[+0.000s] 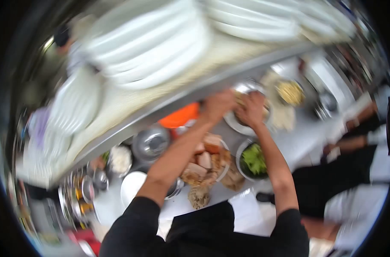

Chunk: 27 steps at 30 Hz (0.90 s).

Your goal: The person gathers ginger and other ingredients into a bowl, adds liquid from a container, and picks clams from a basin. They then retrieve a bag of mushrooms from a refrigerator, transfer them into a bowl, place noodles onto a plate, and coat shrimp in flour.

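Observation:
Both arms reach forward over a metal counter. My left hand (pixel 220 103) is at the left rim of a round metal bowl (pixel 236 125); motion blur hides its fingers. Over the same bowl, my right hand (pixel 251 108) points down, its fingertips bent onto pale food that I cannot make out. Nearer to me, between my forearms, a white plate (pixel 224 169) holds pieces of meat or bread (pixel 204 160). Beside my right forearm stands a bowl of green leaves (pixel 253 159). Shredded yellow food (pixel 290 93) fills another bowl to the right.
Stacked white plates (pixel 147 47) stand on a raised shelf (pixel 169 92) with a metal edge. An orange object (pixel 180 115), a steel bowl (pixel 150 143) and a bowl of white food (pixel 120 159) lie left. People in dark aprons (pixel 336 180) stand at the right.

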Available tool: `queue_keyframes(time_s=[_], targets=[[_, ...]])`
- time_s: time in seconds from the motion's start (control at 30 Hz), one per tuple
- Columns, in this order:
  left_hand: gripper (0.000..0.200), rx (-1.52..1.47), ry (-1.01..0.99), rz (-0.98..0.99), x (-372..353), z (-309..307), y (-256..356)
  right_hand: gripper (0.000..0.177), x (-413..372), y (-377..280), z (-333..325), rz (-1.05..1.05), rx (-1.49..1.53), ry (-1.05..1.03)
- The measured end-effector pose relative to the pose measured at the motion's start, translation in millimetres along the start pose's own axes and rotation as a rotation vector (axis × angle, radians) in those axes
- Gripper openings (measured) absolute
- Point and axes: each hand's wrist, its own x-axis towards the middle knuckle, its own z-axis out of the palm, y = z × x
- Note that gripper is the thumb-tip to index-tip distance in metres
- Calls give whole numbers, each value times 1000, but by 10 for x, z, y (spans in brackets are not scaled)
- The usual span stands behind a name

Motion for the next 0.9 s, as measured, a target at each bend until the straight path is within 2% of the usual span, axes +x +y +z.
queue_keyframes(time_s=[0.03,0.07,0.1,0.13,0.17,0.23,0.33,0.4,0.47,0.5,0.53,0.57,0.6,0.63,0.67,0.7,0.73,0.77,0.8,0.83,0.9], targets=[[5,-275,42,-221,-31,56,13,40,-41,7,59,-8,-9,27],[7,295,-189,-84,96,-145,66,42,-41,29,91,-48,-63,10],[14,344,-185,-46,155,-334,79,44,-23,26,32,-42,-2,-79],[19,305,-76,-163,102,-190,59,43,-35,40,39,-8,-63,-120],[20,104,66,-328,136,-339,91,41,-49,56,63,-18,-97,-146],[22,94,266,-343,10,-377,39,39,-47,36,63,-10,-132,-181],[20,73,224,-358,-248,-563,-22,39,13,-46,-54,20,-116,-223],[18,172,297,-387,-409,-758,-3,39,18,-79,-83,39,-109,-263],[16,-214,144,-736,-671,-1049,112,36,-39,-36,-115,81,-134,-148],[16,-220,155,-763,-777,-1207,194,31,-86,-45,-147,23,-149,-7],[19,-371,346,-964,-864,-1432,269,31,-102,-133,-251,-4,-148,-30],[23,-518,545,-1158,-1019,-1629,318,26,-96,-263,-427,73,-36,3],[26,-619,630,-1152,-1266,-1784,354,21,-114,-403,-587,155,74,31],[26,-642,510,-1284,-1519,-2064,418,21,-172,-565,-714,138,76,2],[28,-767,548,-1343,-1868,-2139,452,18,-270,-745,-851,211,124,44],[27,-805,503,-1442,-2105,-2456,525,16,-408,-929,-957,286,165,85],[26,-792,540,-1448,-2375,-2685,579,16,-555,-1136,-1016,278,157,63],[25,-941,606,-1551,-2713,-2856,609,15,-705,-1366,-1074,348,211,95],[24,-953,580,-1658,-3115,-3050,620,17,-846,-1602,-1115,416,269,128],[22,-957,713,-1698,-3222,-3375,679,19,-1000,-1830,-1133,460,283,90],[25,-898,773,-1823,-3893,-3775,716,19,-1305,-2412,-1139,531,314,37]])
